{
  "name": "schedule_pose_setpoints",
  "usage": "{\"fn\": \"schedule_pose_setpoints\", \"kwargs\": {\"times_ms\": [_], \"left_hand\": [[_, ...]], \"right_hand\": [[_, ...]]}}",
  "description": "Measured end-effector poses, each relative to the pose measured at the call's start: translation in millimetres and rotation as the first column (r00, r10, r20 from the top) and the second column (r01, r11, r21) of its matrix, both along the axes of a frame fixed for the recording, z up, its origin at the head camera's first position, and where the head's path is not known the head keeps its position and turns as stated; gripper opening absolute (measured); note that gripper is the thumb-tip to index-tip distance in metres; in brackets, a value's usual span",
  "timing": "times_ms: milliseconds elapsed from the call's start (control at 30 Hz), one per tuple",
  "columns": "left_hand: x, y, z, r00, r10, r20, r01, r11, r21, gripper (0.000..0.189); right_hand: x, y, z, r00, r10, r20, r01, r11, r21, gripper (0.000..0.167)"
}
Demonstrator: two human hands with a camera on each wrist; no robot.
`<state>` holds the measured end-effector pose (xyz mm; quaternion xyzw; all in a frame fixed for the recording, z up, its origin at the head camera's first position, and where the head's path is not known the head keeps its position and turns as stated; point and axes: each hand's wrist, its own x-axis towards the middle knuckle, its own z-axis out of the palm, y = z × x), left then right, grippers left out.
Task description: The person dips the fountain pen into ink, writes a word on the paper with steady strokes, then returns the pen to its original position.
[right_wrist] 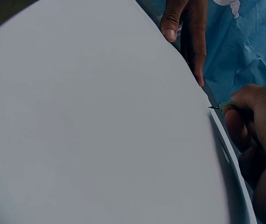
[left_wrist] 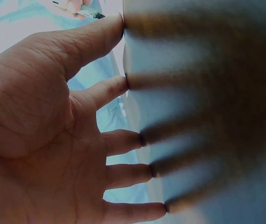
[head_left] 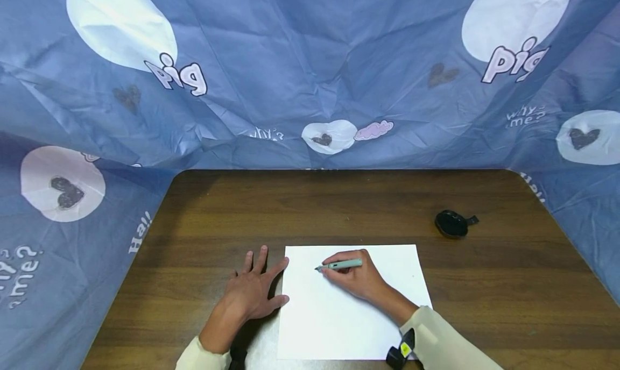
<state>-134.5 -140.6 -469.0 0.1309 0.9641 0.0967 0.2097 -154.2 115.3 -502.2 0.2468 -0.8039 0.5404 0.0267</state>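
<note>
A blank white sheet of paper (head_left: 334, 321) lies on the wooden table. My right hand (head_left: 360, 276) pinches a pale green fountain pen (head_left: 345, 264) over the upper part of the sheet, its dark nib pointing left and close over the paper. In the right wrist view the nib shows just past the fingertips of the right hand (right_wrist: 263, 121). My left hand (head_left: 252, 292) rests palm down with fingers spread at the sheet's left edge, thumb and index fingertips right at the paper. The left wrist view shows the left palm (left_wrist: 44, 121) and straight fingers from below.
A small black round object with a short tab (head_left: 452, 223) sits on the wooden table (head_left: 310, 208) at the right, beyond the paper. Blue printed cloth (head_left: 290, 63) hangs behind the table's far edge and along both sides. A black wrist device (head_left: 401, 350) is on the right sleeve.
</note>
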Motion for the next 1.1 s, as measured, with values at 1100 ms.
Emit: {"fn": "schedule_pose_setpoints", "kwargs": {"times_ms": [1100], "left_hand": [[-0.7, 1.8, -1.2, 1.000, -0.012, -0.008, 0.012, 1.000, -0.029, 0.077]], "right_hand": [[-3.8, 15, -27.5, 1.000, -0.018, -0.009, 0.017, 0.998, -0.060, 0.011]]}}
